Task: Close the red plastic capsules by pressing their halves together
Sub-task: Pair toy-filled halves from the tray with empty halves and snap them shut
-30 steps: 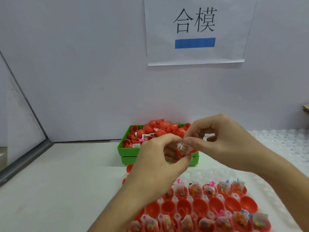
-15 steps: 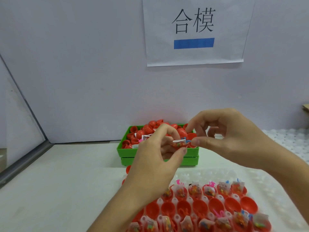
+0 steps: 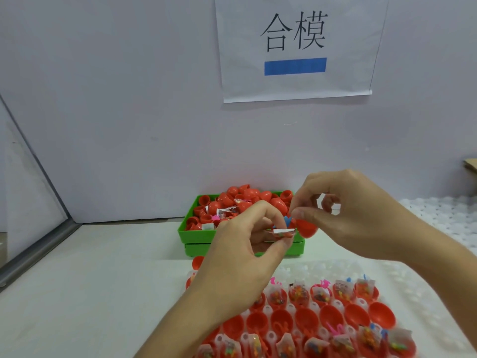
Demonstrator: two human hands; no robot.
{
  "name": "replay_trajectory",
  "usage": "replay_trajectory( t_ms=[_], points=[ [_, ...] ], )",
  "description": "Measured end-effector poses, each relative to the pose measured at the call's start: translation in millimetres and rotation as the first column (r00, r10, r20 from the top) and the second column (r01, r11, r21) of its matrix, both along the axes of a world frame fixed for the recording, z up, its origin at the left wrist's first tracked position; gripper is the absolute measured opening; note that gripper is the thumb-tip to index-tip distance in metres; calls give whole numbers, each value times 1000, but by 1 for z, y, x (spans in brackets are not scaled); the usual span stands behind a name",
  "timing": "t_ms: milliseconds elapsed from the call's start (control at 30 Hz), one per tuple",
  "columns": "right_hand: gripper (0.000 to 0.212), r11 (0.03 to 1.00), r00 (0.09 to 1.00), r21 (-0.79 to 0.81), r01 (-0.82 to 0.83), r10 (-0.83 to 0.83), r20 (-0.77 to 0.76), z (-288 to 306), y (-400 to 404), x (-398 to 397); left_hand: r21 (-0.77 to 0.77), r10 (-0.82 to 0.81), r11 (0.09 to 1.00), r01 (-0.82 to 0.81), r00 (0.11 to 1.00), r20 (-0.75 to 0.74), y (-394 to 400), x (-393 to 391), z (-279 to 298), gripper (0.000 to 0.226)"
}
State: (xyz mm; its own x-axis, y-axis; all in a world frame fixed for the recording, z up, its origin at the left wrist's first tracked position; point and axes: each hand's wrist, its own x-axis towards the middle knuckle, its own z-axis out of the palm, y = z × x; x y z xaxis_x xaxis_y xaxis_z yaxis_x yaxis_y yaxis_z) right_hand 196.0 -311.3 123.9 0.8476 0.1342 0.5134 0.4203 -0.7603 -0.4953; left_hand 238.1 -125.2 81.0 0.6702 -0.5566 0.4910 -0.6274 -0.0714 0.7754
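Note:
Both hands meet in mid-air above the table, in front of the green bin. My left hand (image 3: 247,244) pinches a small clear sachet of coloured sweets (image 3: 283,232) between thumb and fingers. My right hand (image 3: 353,215) grips a red capsule half (image 3: 305,227) by its rim, right beside the sachet; a bit of blue shows between them. Below, a clear plastic tray (image 3: 402,280) holds rows of open red capsule halves (image 3: 333,317), some bare, others filled with sachets and small toys.
A green bin (image 3: 196,235) heaped with loose red capsule halves and a few sachets stands against the white back wall. One red half (image 3: 197,262) lies on the table left of the tray. A paper sign hangs on the wall. More clear trays (image 3: 438,213) lie at right.
Both hands have risen slightly. The sachet has come out flat in my left hand's pinch, and the red half in my right hand has drawn a little to the right of it.

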Motion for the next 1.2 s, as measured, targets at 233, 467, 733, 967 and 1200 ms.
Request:
replay_trajectory(
  t_ms=[233,467,733,967,1200],
  points=[
    [20,968,995,-243,58,-36,97,1,4,-3,30,9,999,-9,1000,-6,0,0,0,25],
    [19,988,999,-155,20,-13,44,2,1,-1,-8,23,1000,-24,998,-63,-1,0,0,32],
    [8,994,993,4,-112,112,-33,3,0,-6,3,-19,1000,19,995,-98,0,-2,3,33],
    [14,994,993,15,-110,111,-48,1,-2,-4,13,-30,999,31,997,-72,-1,-3,3,33],
    [15,997,997,-18,-72,72,-29,1,-1,-3,-9,-70,998,69,996,-55,0,-3,2,33]
  ],
)
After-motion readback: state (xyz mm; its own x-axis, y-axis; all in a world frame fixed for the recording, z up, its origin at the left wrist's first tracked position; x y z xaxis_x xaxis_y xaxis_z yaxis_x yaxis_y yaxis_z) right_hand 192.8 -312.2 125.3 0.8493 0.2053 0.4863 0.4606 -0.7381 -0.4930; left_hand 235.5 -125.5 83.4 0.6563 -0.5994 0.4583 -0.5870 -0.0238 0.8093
